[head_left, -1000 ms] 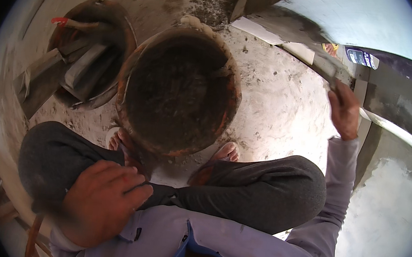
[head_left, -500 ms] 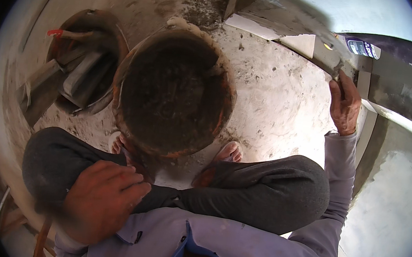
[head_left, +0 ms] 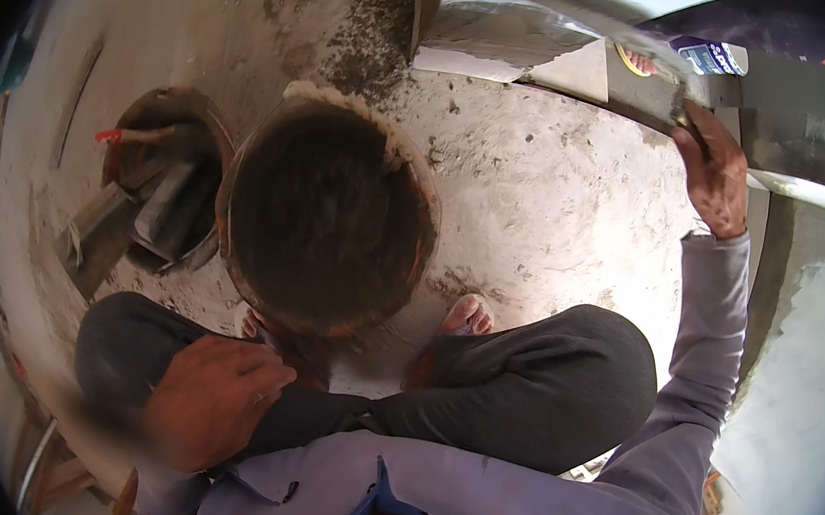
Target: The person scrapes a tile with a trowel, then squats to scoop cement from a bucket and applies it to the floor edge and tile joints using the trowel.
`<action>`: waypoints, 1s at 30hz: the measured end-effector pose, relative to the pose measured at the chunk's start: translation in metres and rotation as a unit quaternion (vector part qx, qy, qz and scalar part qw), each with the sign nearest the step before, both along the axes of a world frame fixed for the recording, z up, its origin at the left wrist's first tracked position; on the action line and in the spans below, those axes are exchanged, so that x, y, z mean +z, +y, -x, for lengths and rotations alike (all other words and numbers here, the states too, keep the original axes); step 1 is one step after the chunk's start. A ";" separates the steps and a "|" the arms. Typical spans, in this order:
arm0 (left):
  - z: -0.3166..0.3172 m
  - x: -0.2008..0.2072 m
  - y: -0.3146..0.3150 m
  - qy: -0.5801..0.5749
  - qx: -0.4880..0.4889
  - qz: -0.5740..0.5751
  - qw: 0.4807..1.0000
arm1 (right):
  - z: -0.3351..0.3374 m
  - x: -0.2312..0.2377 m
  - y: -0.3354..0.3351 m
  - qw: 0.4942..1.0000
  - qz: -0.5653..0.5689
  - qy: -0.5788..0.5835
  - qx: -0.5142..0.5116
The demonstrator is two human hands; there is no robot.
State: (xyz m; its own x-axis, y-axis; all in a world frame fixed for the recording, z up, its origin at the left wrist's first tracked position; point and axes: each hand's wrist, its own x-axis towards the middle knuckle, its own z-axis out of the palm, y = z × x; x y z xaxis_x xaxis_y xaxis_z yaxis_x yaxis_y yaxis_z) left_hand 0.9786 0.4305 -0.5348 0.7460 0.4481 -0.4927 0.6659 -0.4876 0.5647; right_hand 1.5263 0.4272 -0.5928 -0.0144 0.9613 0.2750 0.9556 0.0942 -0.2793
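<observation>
At the right, my right hand [head_left: 717,179] is closed around the short handle of a trowel-like tool [head_left: 678,102]. Its pale blade is blurred and reaches up and left, over the low ledge [head_left: 501,41] by the wall. My left hand [head_left: 216,403] lies over my left thigh with its fingers stretched out, and I see nothing held in it. Between my bare feet stands a round bucket [head_left: 425,249] with a crusted rim and dark inside. Whatever is at its bottom is too dark to make out.
Left of the bucket stands a second tub [head_left: 130,122] holding several tools, one with a red-ended handle [head_left: 129,135]. A person's foot in a yellow-edged sandal [head_left: 637,62] shows beyond the ledge. Grey plaster smears cover the wall at right [head_left: 810,299].
My view has shifted, so the bucket and tub sit lower in the picture. My right hand and the tool have moved slightly up and right. The foot in the sandal now shows more.
</observation>
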 end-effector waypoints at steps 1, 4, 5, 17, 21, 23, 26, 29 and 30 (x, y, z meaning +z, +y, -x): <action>-0.003 0.000 0.002 0.003 -0.006 -0.002 1.000 | -0.001 0.001 -0.007 0.997 -0.003 0.078 -0.022; -0.013 0.002 0.014 0.020 -0.046 0.028 0.998 | 0.003 -0.017 -0.015 0.997 -0.007 -0.065 0.035; -0.018 0.004 0.019 0.046 -0.065 0.049 0.996 | 0.005 -0.026 -0.013 0.993 0.051 -0.103 0.010; -0.116 0.073 0.163 -0.357 0.171 -0.239 0.887 | -0.015 -0.050 -0.108 0.779 0.108 0.607 -0.109; -0.171 0.067 0.218 -0.408 0.128 -0.310 0.849 | 0.035 -0.122 -0.119 0.352 0.178 0.911 -0.119; -0.187 0.061 0.225 -0.438 0.147 -0.320 0.827 | 0.051 -0.147 -0.110 0.228 0.194 0.950 -0.085; -0.201 0.059 0.218 -0.395 0.188 -0.392 0.809 | 0.052 -0.166 -0.090 0.224 0.262 0.937 -0.064; -0.212 0.064 0.202 -0.322 0.269 -0.442 0.793 | 0.043 -0.170 -0.072 0.203 0.277 0.938 -0.049; -0.216 0.065 0.199 -0.294 0.320 -0.451 0.780 | 0.039 -0.171 -0.067 0.207 0.279 0.936 -0.049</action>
State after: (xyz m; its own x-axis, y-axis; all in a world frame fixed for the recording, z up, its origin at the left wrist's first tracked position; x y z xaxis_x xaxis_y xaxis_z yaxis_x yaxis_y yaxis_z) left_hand 1.1950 0.6291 -0.4695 0.2065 0.7880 0.5800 0.6914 -0.5369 0.4834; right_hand 1.4871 0.3600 -0.7634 -0.3574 0.8218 -0.4438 -0.8882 -0.4459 -0.1105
